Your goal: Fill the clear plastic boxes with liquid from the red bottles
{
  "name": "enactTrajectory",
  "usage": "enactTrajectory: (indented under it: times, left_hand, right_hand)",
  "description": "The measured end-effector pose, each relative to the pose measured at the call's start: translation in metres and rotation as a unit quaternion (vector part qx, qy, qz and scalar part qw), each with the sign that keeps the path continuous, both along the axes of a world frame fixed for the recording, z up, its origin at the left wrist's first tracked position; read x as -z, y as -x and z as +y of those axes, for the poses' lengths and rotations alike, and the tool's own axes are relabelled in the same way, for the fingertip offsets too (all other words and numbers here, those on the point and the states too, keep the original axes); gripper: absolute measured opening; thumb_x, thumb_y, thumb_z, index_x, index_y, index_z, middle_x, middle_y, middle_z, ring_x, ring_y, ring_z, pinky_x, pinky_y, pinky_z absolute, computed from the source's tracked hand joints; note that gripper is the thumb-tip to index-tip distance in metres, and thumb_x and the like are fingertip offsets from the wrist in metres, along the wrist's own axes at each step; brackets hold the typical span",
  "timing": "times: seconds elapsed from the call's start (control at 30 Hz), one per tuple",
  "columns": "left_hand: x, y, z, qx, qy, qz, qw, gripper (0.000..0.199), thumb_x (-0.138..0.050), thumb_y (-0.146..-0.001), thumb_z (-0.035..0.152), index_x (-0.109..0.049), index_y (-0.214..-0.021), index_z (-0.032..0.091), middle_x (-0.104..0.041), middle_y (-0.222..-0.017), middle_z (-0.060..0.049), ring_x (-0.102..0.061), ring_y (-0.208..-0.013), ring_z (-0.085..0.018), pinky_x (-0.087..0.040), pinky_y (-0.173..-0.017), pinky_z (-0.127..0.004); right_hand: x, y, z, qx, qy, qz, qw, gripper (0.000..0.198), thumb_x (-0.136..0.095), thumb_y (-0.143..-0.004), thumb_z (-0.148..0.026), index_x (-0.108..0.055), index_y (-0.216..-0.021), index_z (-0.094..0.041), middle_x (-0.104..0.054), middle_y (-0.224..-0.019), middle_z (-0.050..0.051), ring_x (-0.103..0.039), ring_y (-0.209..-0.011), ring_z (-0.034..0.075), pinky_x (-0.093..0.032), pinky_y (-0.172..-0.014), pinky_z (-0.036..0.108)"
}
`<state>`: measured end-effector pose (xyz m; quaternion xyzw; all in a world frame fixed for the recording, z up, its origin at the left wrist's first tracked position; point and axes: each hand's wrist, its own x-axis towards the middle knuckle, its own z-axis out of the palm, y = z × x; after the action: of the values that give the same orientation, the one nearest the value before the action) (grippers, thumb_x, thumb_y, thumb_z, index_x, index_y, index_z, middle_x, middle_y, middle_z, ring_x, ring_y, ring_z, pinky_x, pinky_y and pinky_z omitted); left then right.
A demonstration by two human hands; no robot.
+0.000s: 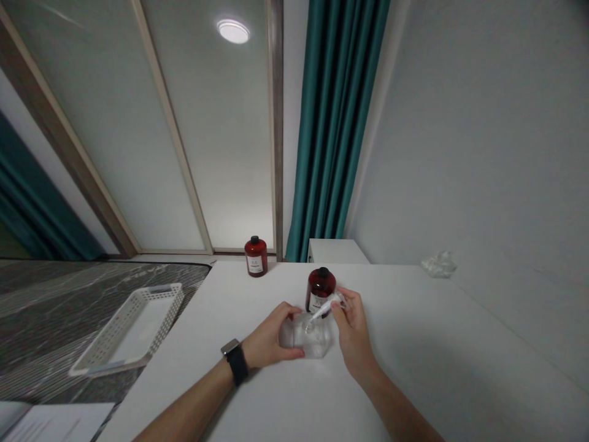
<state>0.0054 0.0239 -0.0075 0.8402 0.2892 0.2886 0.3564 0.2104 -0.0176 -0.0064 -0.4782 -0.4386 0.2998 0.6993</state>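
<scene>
My left hand point(271, 341), with a dark watch on its wrist, grips a clear container point(316, 342) from its left side, low over the white table. Thumb and fingers lie around the container's wall. In my right hand point(355, 341) is a slim white tapered nozzle point(326, 306), pinched between thumb and fingers. The nozzle slants down to the left, its tip at the container's opening; whether it goes inside I cannot tell. Just behind both hands stands a dark red bottle point(321, 282) with a black cap, its label partly covered.
A second dark red bottle point(256, 256) stands upright near the table's far edge. Crumpled clear plastic point(438, 264) lies by the wall at right. Left of the white table point(285, 405), a white perforated basket point(99, 351) rests lower down. Paper point(69, 422) shows at bottom left.
</scene>
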Motion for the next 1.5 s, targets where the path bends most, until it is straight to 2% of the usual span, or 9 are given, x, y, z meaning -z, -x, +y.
enactTrajectory:
  times: [0.27,0.47,0.67,0.77,0.93,1.0,1.07,1.23,1.5]
  left_hand:
    - [0.000,0.000,0.000,0.002,0.006,-0.004,1.000,0.063,-0.085,-0.066,0.030,-0.054,-0.120,0.018,-0.058,-0.112,-0.008,-0.056,-0.103,-0.028,-0.047,-0.093,-0.041]
    - [0.002,0.001,0.002,0.004,0.008,-0.005,1.000,0.063,-0.084,-0.065,0.027,-0.054,-0.120,0.018,-0.058,-0.111,-0.009,-0.056,-0.103,-0.029,-0.047,-0.093,-0.042]
    - [0.000,0.001,0.000,-0.007,0.018,0.002,1.000,0.061,-0.083,-0.065,0.024,-0.055,-0.119,0.019,-0.059,-0.112,-0.008,-0.056,-0.104,-0.029,-0.047,-0.094,-0.041]
    - [0.000,0.002,0.000,-0.004,0.018,0.005,1.000,0.062,-0.083,-0.066,0.022,-0.054,-0.121,0.019,-0.059,-0.113,-0.008,-0.056,-0.105,-0.029,-0.047,-0.096,-0.042]
    - [0.000,0.002,0.001,0.004,0.014,0.008,1.000,0.058,-0.079,-0.067,0.019,-0.054,-0.120,0.021,-0.058,-0.113,-0.006,-0.056,-0.107,-0.029,-0.046,-0.097,-0.043]
    - [0.000,0.002,0.001,0.000,0.016,0.010,1.000,0.058,-0.078,-0.067,0.018,-0.054,-0.120,0.022,-0.059,-0.113,-0.006,-0.056,-0.107,-0.028,-0.046,-0.098,-0.043]
    - [0.001,0.002,0.002,-0.003,0.016,0.012,1.000,0.059,-0.077,-0.067,0.017,-0.054,-0.120,0.022,-0.059,-0.113,-0.006,-0.057,-0.107,-0.028,-0.046,-0.098,-0.043]
    - [0.003,0.004,0.003,-0.001,0.013,0.008,1.000,0.060,-0.077,-0.068,0.017,-0.053,-0.124,0.022,-0.058,-0.115,-0.007,-0.057,-0.108,-0.029,-0.046,-0.097,-0.043]
    - [0.005,0.005,0.003,-0.004,0.009,0.010,1.000,0.061,-0.077,-0.069,0.017,-0.053,-0.125,0.022,-0.059,-0.115,-0.007,-0.057,-0.107,-0.029,-0.047,-0.097,-0.043]
  right_hand:
    - [0.000,0.000,-0.001,-0.017,0.000,-0.003,1.000,0.042,-0.067,-0.084,-0.052,-0.054,-0.112,-0.022,-0.065,-0.109,0.007,-0.063,-0.094,0.020,-0.051,-0.084,0.036]
    - [-0.006,-0.013,0.002,0.019,-0.024,0.003,1.000,0.035,-0.071,-0.082,-0.048,-0.054,-0.100,-0.022,-0.065,-0.082,0.001,-0.061,-0.076,0.018,-0.049,-0.069,0.030]
    - [-0.008,-0.026,0.005,0.082,-0.041,0.003,0.996,0.036,-0.075,-0.076,-0.049,-0.053,-0.085,-0.022,-0.069,-0.087,0.003,-0.061,-0.071,0.016,-0.047,-0.061,0.028]
    - [-0.004,-0.035,0.011,0.118,-0.042,-0.003,0.992,0.035,-0.071,-0.079,-0.051,-0.052,-0.084,-0.022,-0.069,-0.085,0.003,-0.061,-0.069,0.015,-0.046,-0.060,0.027]
    - [0.012,-0.064,0.029,0.163,-0.015,-0.051,0.985,0.040,-0.063,-0.083,-0.053,-0.054,-0.104,-0.021,-0.066,-0.079,0.000,-0.062,-0.069,0.016,-0.049,-0.064,0.029]
    - [0.022,-0.076,0.036,0.171,0.010,-0.090,0.981,0.035,-0.062,-0.083,-0.054,-0.057,-0.093,-0.020,-0.065,-0.075,0.000,-0.061,-0.067,0.017,-0.049,-0.063,0.029]
    - [0.032,-0.087,0.043,0.183,0.038,-0.134,0.973,0.034,-0.061,-0.081,-0.055,-0.056,-0.085,-0.021,-0.062,-0.067,-0.001,-0.059,-0.061,0.018,-0.047,-0.059,0.029]
    - [0.047,-0.104,0.052,0.200,0.100,-0.265,0.938,0.027,-0.062,-0.077,-0.049,-0.056,-0.077,-0.023,-0.064,-0.070,0.001,-0.060,-0.068,0.021,-0.045,-0.067,0.032]
    - [0.044,-0.100,0.051,0.216,0.192,-0.413,0.864,0.010,-0.063,-0.080,-0.031,-0.059,-0.077,-0.022,-0.066,-0.074,0.004,-0.062,-0.084,0.026,-0.038,-0.078,0.035]
